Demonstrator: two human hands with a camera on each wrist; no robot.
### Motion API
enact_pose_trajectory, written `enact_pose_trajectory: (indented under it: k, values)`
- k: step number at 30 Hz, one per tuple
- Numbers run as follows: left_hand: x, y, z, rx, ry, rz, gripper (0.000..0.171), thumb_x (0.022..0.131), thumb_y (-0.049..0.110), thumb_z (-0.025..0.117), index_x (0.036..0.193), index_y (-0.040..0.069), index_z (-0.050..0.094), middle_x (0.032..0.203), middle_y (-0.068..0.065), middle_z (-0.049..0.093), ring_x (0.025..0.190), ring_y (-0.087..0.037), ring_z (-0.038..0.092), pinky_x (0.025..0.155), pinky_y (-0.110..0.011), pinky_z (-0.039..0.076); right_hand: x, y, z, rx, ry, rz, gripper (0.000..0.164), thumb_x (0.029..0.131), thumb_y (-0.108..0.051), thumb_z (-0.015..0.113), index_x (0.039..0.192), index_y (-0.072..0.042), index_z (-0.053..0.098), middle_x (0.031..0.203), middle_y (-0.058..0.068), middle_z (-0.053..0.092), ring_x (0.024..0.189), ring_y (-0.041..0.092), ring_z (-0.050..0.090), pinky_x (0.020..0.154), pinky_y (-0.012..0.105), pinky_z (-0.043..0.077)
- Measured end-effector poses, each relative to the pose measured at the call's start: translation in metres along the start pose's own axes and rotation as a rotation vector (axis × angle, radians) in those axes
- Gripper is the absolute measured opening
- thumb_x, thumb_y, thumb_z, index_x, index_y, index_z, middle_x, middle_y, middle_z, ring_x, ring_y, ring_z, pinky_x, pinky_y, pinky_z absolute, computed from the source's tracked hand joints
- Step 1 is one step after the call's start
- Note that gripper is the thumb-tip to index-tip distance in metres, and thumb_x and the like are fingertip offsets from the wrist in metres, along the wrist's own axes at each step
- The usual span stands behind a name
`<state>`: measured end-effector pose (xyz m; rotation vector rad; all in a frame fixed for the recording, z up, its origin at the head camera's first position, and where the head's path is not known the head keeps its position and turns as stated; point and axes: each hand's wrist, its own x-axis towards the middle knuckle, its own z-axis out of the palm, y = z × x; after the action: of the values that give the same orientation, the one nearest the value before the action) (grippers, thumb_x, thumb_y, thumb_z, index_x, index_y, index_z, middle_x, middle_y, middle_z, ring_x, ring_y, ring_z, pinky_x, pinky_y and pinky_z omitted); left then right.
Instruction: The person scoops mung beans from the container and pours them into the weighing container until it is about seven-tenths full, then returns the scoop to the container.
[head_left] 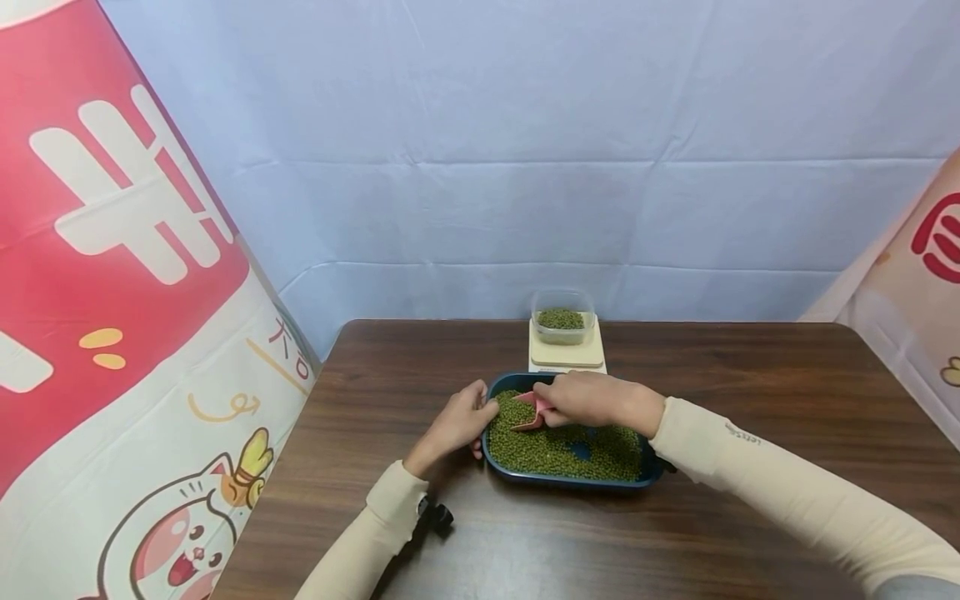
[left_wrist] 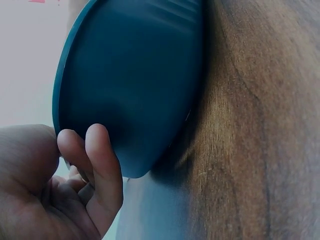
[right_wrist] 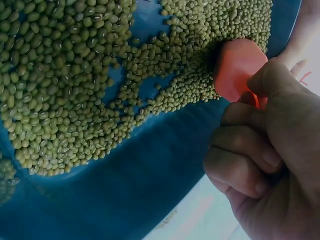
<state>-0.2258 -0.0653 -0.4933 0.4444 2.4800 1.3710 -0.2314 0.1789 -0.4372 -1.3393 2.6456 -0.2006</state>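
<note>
A dark blue tray [head_left: 573, 482] full of small green mung beans [head_left: 525, 450] sits on the table. My right hand [head_left: 592, 398] grips the short handle of a pink scoop [head_left: 530, 417], whose mouth is dug into the beans at the tray's left side. In the right wrist view the fingers curl round the handle and the scoop [right_wrist: 239, 70] looks orange-red. My left hand [head_left: 459, 417] holds the tray's left rim, thumb at the edge. Seen from the left wrist, two fingertips press on the tray's outer wall [left_wrist: 130, 75].
Behind the tray stands a cream kitchen scale [head_left: 567, 354], bearing a clear plastic container [head_left: 564, 336] with some mung beans [head_left: 560, 318] inside. A small black object [head_left: 442, 518] shows beside the left sleeve. The brown wooden table [head_left: 750, 375] meets a pale cloth backdrop [head_left: 480, 208].
</note>
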Motion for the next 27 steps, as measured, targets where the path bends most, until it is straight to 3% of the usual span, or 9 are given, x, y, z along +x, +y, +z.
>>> enact_pose_trajectory:
  k: [21,27]
  values:
    - [-0.0008,0.0,0.0,-0.016,-0.014,0.012,0.021,0.1,0.022,0.046,0.088,0.006,0.041,0.052,-0.008,0.051,0.036,-0.021,0.055,0.037,-0.036,0.055,-0.0007,-0.0001,0.0017,0.023,-0.018,-0.019,0.012,0.097,-0.019,0.048,0.086,-0.017,0.042,0.059,-0.01,0.034,0.049,0.005,0.03,0.046,0.018,0.026]
    - [-0.001,0.0005,0.0,-0.025,-0.01,0.008,0.022,0.1,0.023,0.046,0.088,0.006,0.041,0.052,-0.008,0.05,0.036,-0.021,0.055,0.037,-0.037,0.056,-0.0045,0.001,-0.0004,0.08,-0.015,-0.011,0.012,0.098,-0.019,0.048,0.088,-0.017,0.043,0.06,-0.01,0.035,0.047,0.005,0.029,0.047,0.018,0.025]
